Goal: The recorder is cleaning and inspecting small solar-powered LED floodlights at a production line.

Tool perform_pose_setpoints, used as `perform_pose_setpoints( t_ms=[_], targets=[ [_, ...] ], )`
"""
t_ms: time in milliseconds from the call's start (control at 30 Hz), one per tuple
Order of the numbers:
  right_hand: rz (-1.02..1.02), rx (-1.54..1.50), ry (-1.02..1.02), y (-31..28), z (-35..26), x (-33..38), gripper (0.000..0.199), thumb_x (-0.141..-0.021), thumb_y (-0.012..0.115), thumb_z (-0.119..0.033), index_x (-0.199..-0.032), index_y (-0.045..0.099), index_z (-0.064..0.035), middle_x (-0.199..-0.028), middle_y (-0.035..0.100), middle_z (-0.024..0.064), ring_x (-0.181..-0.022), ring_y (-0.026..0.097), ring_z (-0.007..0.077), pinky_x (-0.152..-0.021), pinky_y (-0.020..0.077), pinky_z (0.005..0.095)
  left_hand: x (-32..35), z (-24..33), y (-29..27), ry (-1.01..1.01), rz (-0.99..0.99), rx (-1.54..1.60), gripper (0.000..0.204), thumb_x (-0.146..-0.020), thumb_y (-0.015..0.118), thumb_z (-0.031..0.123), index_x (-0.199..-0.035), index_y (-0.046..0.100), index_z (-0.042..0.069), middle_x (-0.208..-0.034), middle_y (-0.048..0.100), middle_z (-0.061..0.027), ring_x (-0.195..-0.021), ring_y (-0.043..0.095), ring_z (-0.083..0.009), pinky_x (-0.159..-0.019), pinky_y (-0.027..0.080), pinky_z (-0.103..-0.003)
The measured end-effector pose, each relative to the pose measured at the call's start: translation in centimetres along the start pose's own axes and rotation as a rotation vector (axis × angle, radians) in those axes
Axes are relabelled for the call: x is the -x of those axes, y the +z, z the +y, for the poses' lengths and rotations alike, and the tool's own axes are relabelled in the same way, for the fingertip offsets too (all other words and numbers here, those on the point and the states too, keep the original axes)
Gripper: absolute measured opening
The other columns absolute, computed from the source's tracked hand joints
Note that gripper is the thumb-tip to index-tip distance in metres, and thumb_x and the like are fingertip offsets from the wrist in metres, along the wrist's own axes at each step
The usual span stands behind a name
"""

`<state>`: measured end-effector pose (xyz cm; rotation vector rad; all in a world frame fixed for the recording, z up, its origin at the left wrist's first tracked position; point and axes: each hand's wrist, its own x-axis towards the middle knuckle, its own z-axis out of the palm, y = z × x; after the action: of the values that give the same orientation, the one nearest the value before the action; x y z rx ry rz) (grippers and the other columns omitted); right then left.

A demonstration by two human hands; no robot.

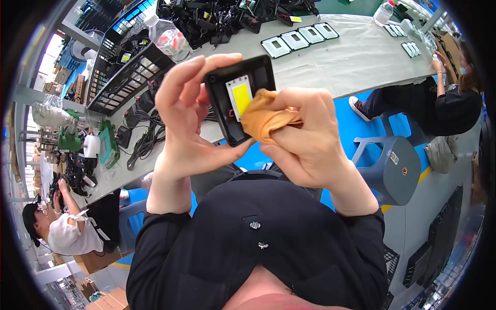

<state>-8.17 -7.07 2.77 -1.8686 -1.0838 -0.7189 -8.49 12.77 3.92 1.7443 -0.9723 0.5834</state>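
My left hand (178, 124) grips a black square lamp housing (266, 75) by its edges, thumb below and fingers above, and holds it up over the near side of the workbench. Inside the housing sits a yellow LED panel (241, 97) with a white border, and a bit of red wire shows beside it. Bunched in my right hand (310, 137) is an orange-yellow cloth (261, 116). The cloth reaches into the housing and covers the lower right part of the panel. My right fingertips are partly hidden by its folds.
On the bench (351, 64) lie several white rectangular frames (299, 39), a black crate (126, 77), a clear plastic bottle (168, 39) and black cables (147, 137). A grey stool (395, 170) stands at right. Co-workers sit at right (454, 106) and left (67, 230).
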Motion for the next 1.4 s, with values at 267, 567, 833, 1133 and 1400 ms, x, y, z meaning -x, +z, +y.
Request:
perform_pose_setpoints(
  t_ms=[267,567,833,1133,1400],
  targets=[
    [-0.009,-0.082,-0.005,1.0,-0.4,-0.6,0.014,-0.067,0.073,-0.019,-0.078,0.068,-0.0117,-0.106,0.054,0.0057,-0.093,0.050,0.0252,-0.076,0.0425,0.0353,0.1,-0.1,0.4,-0.022,0.049,0.068,0.101,-0.058,0.080,0.001,-0.136,0.018,0.009,-0.130,0.041,-0.0232,-0.117,0.048,-0.0290,-0.091,0.047,-0.036],
    [0.014,-0.077,-0.025,1.1,0.6,-0.5,0.014,-0.066,0.070,-0.015,-0.071,0.064,-0.0022,-0.103,0.053,0.0150,-0.086,0.045,0.0241,-0.067,0.0367,0.0299,0.5,-0.2,0.1,-0.086,0.106,0.061,0.104,-0.058,0.083,0.003,-0.137,0.016,0.010,-0.132,0.039,-0.0245,-0.118,0.048,-0.0289,-0.091,0.048,-0.036],
    [0.143,-0.061,-0.061,1.7,1.3,-1.2,0.014,-0.072,0.066,-0.012,-0.074,0.063,0.0019,-0.107,0.047,0.0177,-0.074,0.041,0.0200,-0.060,0.0339,0.0275,0.7,-0.5,1.0,-0.090,0.170,0.167,0.105,-0.054,0.088,0.017,-0.134,0.022,0.003,-0.134,0.034,-0.0321,-0.121,0.045,-0.0333,-0.099,0.042,-0.042],
    [0.260,-1.512,0.909,1.5,4.0,2.7,0.031,-0.093,0.047,-0.022,-0.112,0.052,0.0020,-0.103,0.057,0.0132,-0.086,0.057,0.0159,-0.077,0.0461,0.0267,0.3,-2.5,1.6,-0.066,0.185,0.274,0.104,-0.054,0.087,0.017,-0.133,0.021,0.003,-0.123,0.043,-0.0182,-0.120,0.045,-0.0283,-0.096,0.042,-0.037],
    [-0.241,-1.581,0.809,9.6,7.2,5.0,0.052,-0.073,0.072,-0.025,-0.115,0.051,-0.0028,-0.108,0.055,0.0055,-0.100,0.051,0.0113,-0.088,0.0401,0.0269,-6.1,-4.5,3.9,-0.380,0.021,-0.068,0.083,-0.058,0.083,0.009,-0.129,0.040,0.004,-0.119,0.050,-0.0108,-0.110,0.053,-0.0213,-0.088,0.047,-0.031]
  ],
)
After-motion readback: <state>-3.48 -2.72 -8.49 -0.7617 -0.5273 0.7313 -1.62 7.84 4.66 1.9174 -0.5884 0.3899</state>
